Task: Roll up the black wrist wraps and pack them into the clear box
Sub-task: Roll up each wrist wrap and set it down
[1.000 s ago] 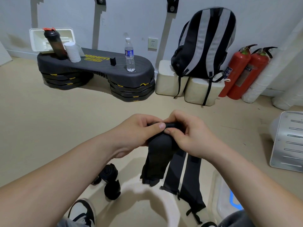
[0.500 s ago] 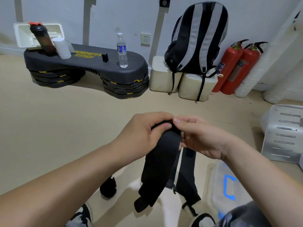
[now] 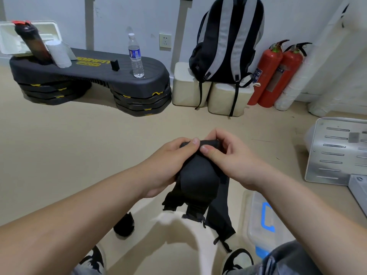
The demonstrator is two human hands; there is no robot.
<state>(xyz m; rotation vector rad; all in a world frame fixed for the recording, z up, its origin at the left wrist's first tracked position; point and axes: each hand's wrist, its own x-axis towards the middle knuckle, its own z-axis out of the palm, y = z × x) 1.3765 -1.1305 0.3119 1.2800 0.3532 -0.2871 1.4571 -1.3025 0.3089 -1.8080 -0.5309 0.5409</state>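
A black wrist wrap (image 3: 196, 181) hangs in front of me, its top end curled into a small roll. My left hand (image 3: 168, 163) and my right hand (image 3: 232, 157) both pinch that rolled top edge, thumbs meeting at the middle. A second black wrap (image 3: 219, 215) lies flat on the floor beneath, partly hidden by the hanging one. A rolled black wrap (image 3: 124, 225) sits on the floor at lower left. The clear box (image 3: 258, 221), with a blue mark on it, lies on the floor at lower right, partly hidden under my right forearm.
A black step platform (image 3: 89, 76) carries a water bottle (image 3: 136, 56), a shaker and a white roll. A striped backpack (image 3: 228, 38) rests on cream blocks beside two red fire extinguishers (image 3: 278, 74). A grey metal panel (image 3: 337, 151) lies at right. My shoes are at the bottom.
The hanging part of the wrap has become shorter as both hands turn the top end into a roll. The camera has tilted slightly, shifting the room in view.
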